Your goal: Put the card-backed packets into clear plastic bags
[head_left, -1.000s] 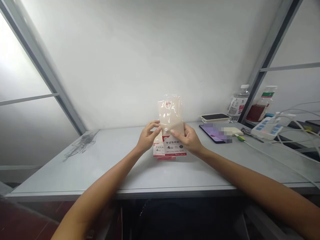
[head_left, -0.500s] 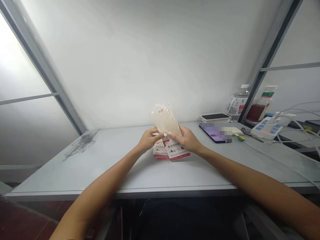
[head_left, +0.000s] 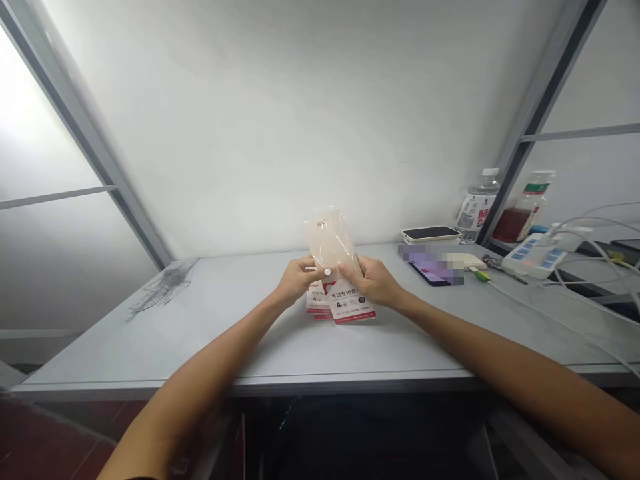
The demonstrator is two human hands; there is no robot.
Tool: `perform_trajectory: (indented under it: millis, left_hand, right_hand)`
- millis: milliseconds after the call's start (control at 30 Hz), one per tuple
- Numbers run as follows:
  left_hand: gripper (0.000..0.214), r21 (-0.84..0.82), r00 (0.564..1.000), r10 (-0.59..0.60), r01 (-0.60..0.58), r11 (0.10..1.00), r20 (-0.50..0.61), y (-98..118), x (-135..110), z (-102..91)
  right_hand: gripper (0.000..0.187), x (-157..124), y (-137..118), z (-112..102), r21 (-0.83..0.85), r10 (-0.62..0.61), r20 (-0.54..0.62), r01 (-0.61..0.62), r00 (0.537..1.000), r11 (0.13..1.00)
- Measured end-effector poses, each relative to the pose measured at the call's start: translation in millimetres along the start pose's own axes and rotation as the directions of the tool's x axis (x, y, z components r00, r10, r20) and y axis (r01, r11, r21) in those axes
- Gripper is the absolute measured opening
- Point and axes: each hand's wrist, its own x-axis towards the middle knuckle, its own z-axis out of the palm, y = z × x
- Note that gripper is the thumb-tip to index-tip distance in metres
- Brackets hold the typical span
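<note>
A clear plastic pouch [head_left: 330, 243] with a white snap button is held tilted above the desk, its lower part printed white and red with Chinese lettering. My left hand [head_left: 299, 279] is closed on the pouch's left edge, the thumb beside the button. From the other side my right hand [head_left: 374, 279] grips it, thumb pressed on the front. Behind and below, partly covered by the held one, more red-and-white printed pouches [head_left: 317, 303] lie on the grey desk [head_left: 210, 333].
At the right are a phone in a pale case [head_left: 431, 234], another phone with a lit screen [head_left: 433, 270], a power strip [head_left: 537, 257] with cables, keys [head_left: 500, 265] and two bottles, one clear [head_left: 477, 207]. Crumpled clear plastic [head_left: 167, 287] lies at the left. A wall stands behind.
The held pouch has turned slightly, its printed lower end shifting a little to the left. Both hands keep their hold on it.
</note>
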Motion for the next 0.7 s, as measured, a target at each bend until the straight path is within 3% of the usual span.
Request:
perform_trajectory:
  millis: [233, 467, 700]
  left_hand:
    - [0.029, 0.044, 0.998, -0.008, 0.010, 0.999, -0.055, 2, 0, 1.9]
    - [0.028, 0.107, 0.990, 0.084, -0.071, 0.992, -0.115, 6, 1, 1.0]
    - [0.030, 0.125, 0.986, 0.101, -0.085, 0.989, -0.132, 6, 4, -11.4]
  right_hand:
    - [0.040, 3, 1, 0, 0.015, 0.033, -0.011, -0.032, 0.999, 0.999]
    - [0.039, 8, 3, -4, 0.273, 0.096, 0.083, -0.115, 0.992, 0.955]
    - [0.049, 12, 8, -10, 0.328, 0.120, 0.023, -0.121, 0.992, 0.937]
